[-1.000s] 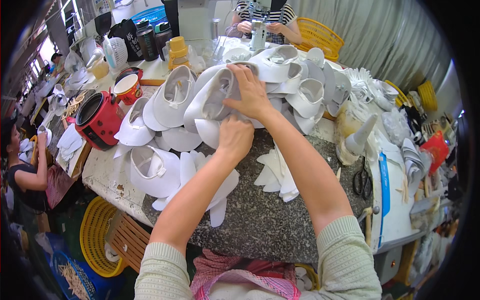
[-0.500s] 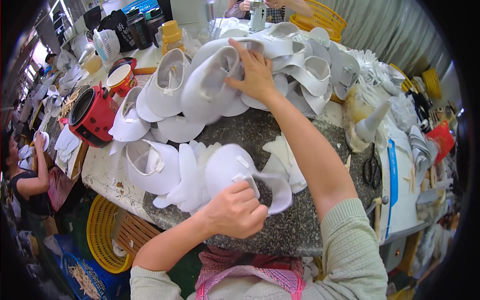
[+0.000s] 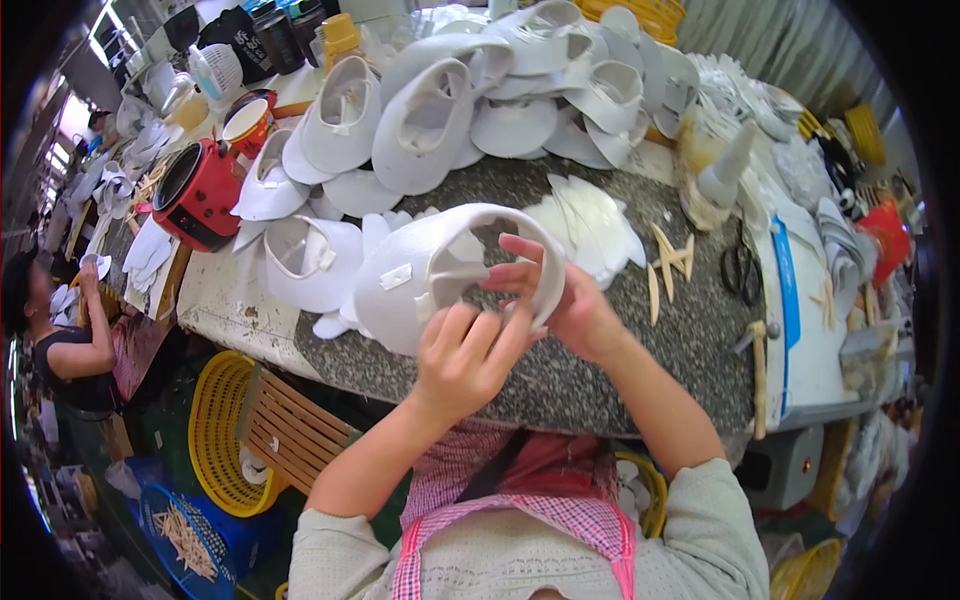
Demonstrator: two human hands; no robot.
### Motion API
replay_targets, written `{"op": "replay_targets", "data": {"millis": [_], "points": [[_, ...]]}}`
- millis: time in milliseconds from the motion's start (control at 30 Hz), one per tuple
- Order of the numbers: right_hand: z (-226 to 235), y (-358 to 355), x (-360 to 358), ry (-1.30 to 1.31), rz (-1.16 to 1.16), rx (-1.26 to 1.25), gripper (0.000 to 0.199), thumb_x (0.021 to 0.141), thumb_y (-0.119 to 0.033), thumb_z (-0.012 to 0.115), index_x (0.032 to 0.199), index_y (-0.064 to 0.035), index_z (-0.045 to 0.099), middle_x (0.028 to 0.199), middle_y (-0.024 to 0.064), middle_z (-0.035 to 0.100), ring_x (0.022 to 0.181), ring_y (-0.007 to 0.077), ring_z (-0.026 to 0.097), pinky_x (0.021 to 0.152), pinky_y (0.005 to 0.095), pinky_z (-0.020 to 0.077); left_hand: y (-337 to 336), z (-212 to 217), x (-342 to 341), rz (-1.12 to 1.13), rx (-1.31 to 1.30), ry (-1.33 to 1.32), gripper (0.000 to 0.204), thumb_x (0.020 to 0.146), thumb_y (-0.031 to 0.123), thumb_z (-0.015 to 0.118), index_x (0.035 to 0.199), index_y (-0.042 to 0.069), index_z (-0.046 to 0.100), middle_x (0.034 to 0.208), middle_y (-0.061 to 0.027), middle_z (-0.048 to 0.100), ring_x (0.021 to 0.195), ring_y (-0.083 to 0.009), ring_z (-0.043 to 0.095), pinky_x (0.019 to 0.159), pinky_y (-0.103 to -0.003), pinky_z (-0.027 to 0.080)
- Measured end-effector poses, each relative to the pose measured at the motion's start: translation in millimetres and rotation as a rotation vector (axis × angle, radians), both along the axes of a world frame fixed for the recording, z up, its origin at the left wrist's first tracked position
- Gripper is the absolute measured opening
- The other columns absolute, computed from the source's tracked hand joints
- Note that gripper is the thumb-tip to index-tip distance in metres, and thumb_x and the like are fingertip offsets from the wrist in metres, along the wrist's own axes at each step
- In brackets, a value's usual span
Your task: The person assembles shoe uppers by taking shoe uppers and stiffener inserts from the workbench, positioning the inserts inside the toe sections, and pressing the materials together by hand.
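While left hand (image 3: 462,358) grips white shoe upper (image 3: 430,272), right hand (image 3: 560,305) holds rim.

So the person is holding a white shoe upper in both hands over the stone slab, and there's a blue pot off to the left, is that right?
Not quite: the pot is red, not blue, as the head view shows. The rest holds: the left hand and right hand both hold the white shoe upper over the stone slab, with the pot off to the left.
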State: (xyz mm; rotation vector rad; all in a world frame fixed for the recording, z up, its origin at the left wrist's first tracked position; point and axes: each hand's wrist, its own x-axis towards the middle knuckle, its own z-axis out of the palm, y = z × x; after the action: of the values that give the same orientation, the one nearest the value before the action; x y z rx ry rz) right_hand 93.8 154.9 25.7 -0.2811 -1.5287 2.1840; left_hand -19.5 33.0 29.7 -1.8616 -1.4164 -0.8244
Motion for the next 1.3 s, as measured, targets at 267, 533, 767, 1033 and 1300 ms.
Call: {"op": "replay_targets", "data": {"millis": [267,533,767,1033,1300], "points": [[-9,23,75,0.198,0.028,-0.21,0.075,0.068,-0.029,0.071,0.129,-0.0014,0.037,0.089,0.0105,0.059,0.073,0.0234,0.065,0.052,0.026,0.051,-36,16,9,0.008,-0.198,-0.316,0.047,0.085,0.029,0.06,0.117,-0.004,0.052,0.112,-0.0188,0.056,0.101,-0.0273,0.055,0.082,-0.031,0.045],[-46,31,93,-0.021,-0.035,-0.255,0.077,0.075,-0.051,0.063,0.126,0.0017,0.04,0.082,0.0087,0.058,0.049,0.0108,0.048,0.042,0.0206,0.0412,-39,-34,33,-0.685,-0.817,-2.056,0.038,0.091,0.015,0.053,0.122,-0.005,0.046,0.111,-0.011,0.058,0.104,-0.0164,0.055,0.09,-0.032,0.043],[-33,-55,95,0.548,-0.035,-0.54,0.12,0.06,-0.062,0.071,0.14,0.0026,0.01,0.106,0.0123,0.059,0.101,0.0265,0.053,0.091,0.0383,0.0419,-22,-40,60,-0.944,-0.355,-2.227,0.038,0.091,0.02,0.052,0.124,0.001,0.048,0.127,-0.0103,0.049,0.114,-0.0207,0.05,0.098,-0.037,0.038],[-41,-58,103,0.249,-0.345,-0.185,0.032,0.082,-0.009,0.06,0.11,0.0065,0.055,0.106,0.015,0.061,0.097,0.0208,0.06,0.085,0.032,0.0478,-11,-39,69,-0.952,-0.334,-2.259,0.043,0.091,0.022,0.052,0.128,0.003,0.042,0.127,-0.019,0.048,0.116,-0.0281,0.049,0.098,-0.042,0.039],[-51,-51,95,0.415,-0.304,-0.527,0.073,0.082,-0.043,0.062,0.132,0.0002,0.033,0.118,0.0153,0.053,0.106,0.0236,0.056,0.091,0.0367,0.0445,-5,-41,62,-0.68,-0.349,-2.034,0.026,0.083,0.0,0.06,0.108,-0.007,0.058,0.1,-0.0103,0.064,0.09,-0.0143,0.06,0.081,-0.027,0.046]]}}
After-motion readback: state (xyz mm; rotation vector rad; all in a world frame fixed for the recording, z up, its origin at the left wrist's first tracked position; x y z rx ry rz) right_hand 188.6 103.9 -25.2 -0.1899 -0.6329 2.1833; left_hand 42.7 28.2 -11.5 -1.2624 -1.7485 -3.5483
